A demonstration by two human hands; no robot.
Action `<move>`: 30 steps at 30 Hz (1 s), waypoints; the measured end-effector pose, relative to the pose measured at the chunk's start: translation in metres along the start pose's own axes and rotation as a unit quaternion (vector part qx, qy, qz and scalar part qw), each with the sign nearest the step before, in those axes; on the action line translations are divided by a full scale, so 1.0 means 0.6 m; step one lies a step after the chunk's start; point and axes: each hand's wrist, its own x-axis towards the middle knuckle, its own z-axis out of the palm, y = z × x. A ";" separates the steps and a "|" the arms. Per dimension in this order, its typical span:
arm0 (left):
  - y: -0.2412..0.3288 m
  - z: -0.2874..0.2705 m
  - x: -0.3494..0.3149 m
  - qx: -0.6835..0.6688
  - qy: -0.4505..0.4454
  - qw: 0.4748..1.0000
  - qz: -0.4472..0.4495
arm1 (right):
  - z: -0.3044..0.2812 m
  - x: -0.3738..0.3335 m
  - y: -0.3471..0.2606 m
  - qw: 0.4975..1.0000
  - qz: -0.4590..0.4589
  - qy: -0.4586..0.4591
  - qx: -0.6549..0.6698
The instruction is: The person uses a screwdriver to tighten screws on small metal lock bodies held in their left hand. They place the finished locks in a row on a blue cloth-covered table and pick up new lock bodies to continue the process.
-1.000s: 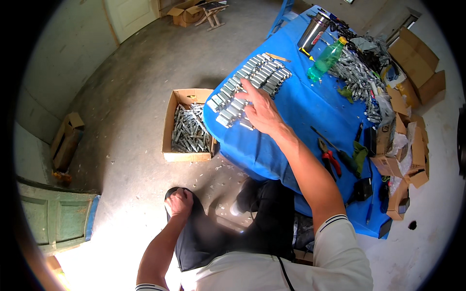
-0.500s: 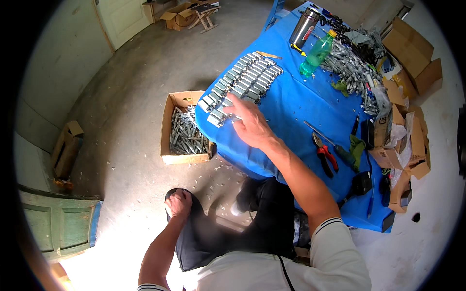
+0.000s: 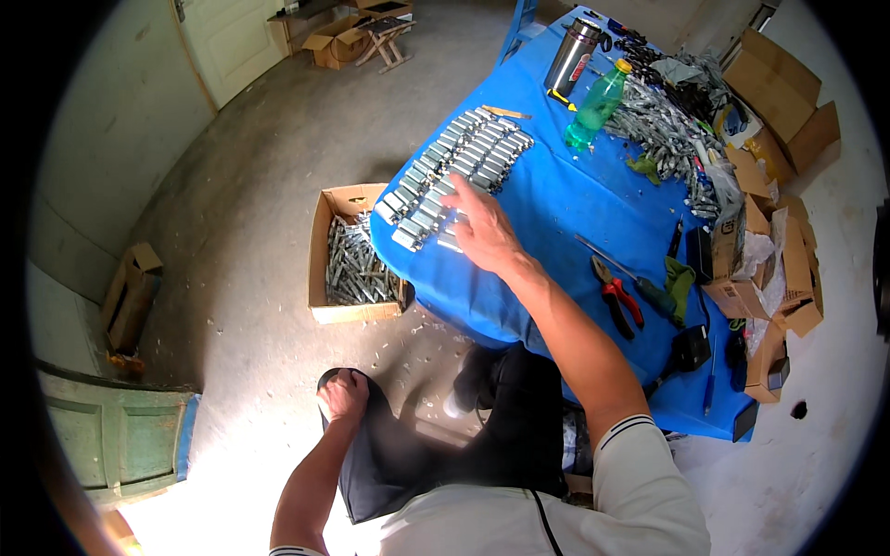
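My right hand (image 3: 485, 232) reaches over a table covered in blue cloth (image 3: 565, 232), fingers spread, touching the near end of rows of small silver metal pieces (image 3: 454, 176). It grips nothing that I can see. My left hand (image 3: 343, 392) rests closed as a fist on my left knee, on dark trousers, away from the table. An open cardboard box (image 3: 348, 255) with several grey metal parts stands on the floor beside the table's left corner.
On the table: a steel flask (image 3: 572, 56), a green plastic bottle (image 3: 595, 107), a heap of metal parts (image 3: 667, 125), red-handled pliers (image 3: 616, 296), a screwdriver and cardboard boxes (image 3: 769, 269) along the right. More boxes lie on the concrete floor.
My right hand has slid toward me along the rows, from their middle to their near end. The left hand stays on my knee.
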 end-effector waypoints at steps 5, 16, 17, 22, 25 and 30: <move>0.002 -0.003 -0.002 0.008 0.012 1.000 0.008 | -0.014 0.017 0.014 0.999 0.038 0.002 0.001; 0.002 -0.008 -0.003 0.005 0.017 1.000 0.019 | -0.014 0.019 0.022 0.998 0.044 -0.027 -0.037; 0.001 -0.008 -0.003 0.002 0.017 1.000 0.018 | -0.016 0.019 0.020 0.997 0.059 -0.035 -0.029; 0.000 -0.002 -0.001 0.007 0.016 1.000 0.015 | -0.023 0.023 0.041 0.997 0.062 -0.005 -0.039; 0.004 -0.009 -0.002 0.002 0.006 1.000 0.012 | -0.026 0.029 0.043 0.996 0.085 -0.008 -0.040; 0.003 -0.007 0.000 0.011 0.013 1.000 0.021 | -0.028 0.041 0.051 0.993 0.107 -0.021 -0.044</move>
